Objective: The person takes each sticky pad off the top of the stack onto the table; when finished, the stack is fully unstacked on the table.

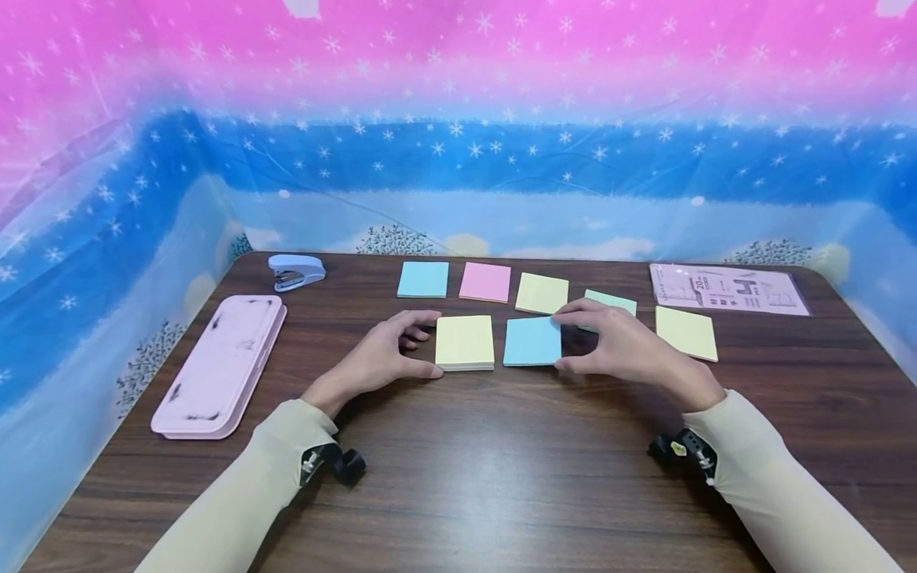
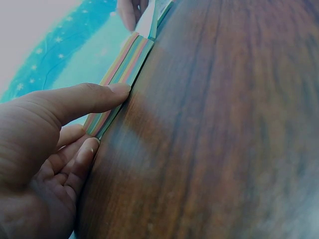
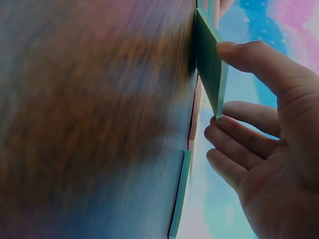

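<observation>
A left forearm (image 1: 229,493) and a right forearm (image 1: 788,485), both covered by cream fabric sleeves, are angled inward over the dark wood-grain counter (image 1: 466,493) toward a thick square stack of coloured paper pads topped in pale yellow (image 1: 464,342). The stack is pinched at its left side by the left hand (image 1: 380,354); its grip is parted only as wide as that side, thumb laid at the near corner, index finger at the far one. Just right of the stack, a thin square light-blue paper pad (image 1: 532,342) is held tilted, its right edge raised, in the thumb-and-finger grip of the right hand (image 1: 612,342). Both palms are turned toward the stack. Beyond the stack, a square pink paper pad (image 1: 485,282) and a mint-green paper pad (image 1: 622,303), partly covered by the right hand, are seen.
</observation>
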Demonstrator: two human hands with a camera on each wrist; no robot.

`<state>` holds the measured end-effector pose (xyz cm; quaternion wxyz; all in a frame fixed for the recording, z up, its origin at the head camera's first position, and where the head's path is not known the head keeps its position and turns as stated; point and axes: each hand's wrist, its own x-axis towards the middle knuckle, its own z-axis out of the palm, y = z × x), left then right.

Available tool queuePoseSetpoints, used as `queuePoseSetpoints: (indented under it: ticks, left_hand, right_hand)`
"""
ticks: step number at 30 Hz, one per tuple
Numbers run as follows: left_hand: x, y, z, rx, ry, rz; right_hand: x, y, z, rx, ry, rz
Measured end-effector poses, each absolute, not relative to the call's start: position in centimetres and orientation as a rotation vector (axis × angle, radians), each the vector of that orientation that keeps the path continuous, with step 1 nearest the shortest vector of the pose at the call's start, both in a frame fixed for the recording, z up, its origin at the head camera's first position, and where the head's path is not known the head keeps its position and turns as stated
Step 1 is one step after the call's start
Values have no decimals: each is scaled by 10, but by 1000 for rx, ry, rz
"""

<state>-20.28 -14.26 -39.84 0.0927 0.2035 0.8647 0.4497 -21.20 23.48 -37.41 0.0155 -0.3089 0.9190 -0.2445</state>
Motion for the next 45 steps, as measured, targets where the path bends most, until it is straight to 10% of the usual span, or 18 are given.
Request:
queuePoseSetpoints:
  ticks: [45]
  left_hand:
    - [-204,-143,-401,605,2568,1336]
  right_hand:
    - [-215,216,-366,-978,2828,-816]
